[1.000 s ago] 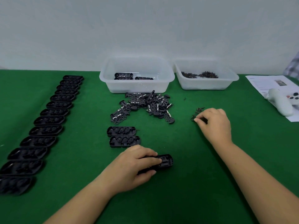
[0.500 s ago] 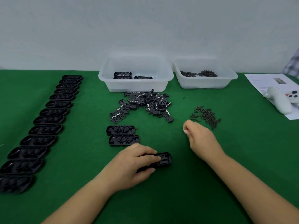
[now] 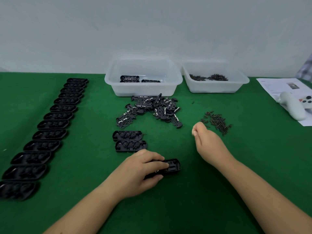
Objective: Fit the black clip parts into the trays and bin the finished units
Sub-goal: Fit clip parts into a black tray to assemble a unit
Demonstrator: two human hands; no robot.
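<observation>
The left hand (image 3: 140, 171) grips a black oblong plastic tray (image 3: 170, 167) against the green felt table (image 3: 219, 191), fingers curled over its top and thumb under its near edge; most of the tray is hidden beneath the hand, only its right end showing. The right hand (image 3: 207, 141) hangs above the felt to the tray's upper right, fingertips (image 3: 195, 132) pinched together; whether they hold anything is too small to tell. Just beyond it lies a scatter of small dark screws (image 3: 217, 121). Two more black trays (image 3: 130, 141) lie side by side just beyond the left hand, and past them a heap of black clip parts with pale metal tabs (image 3: 152, 109). A translucent plastic bin (image 3: 143, 89) behind the heap holds a few finished black units (image 3: 130, 78), partly masked by its wall. A second translucent bin (image 3: 216, 86) holds dark screws. A long row of black trays (image 3: 50, 132) runs down the left, its nearest one blurred at the frame edge.
</observation>
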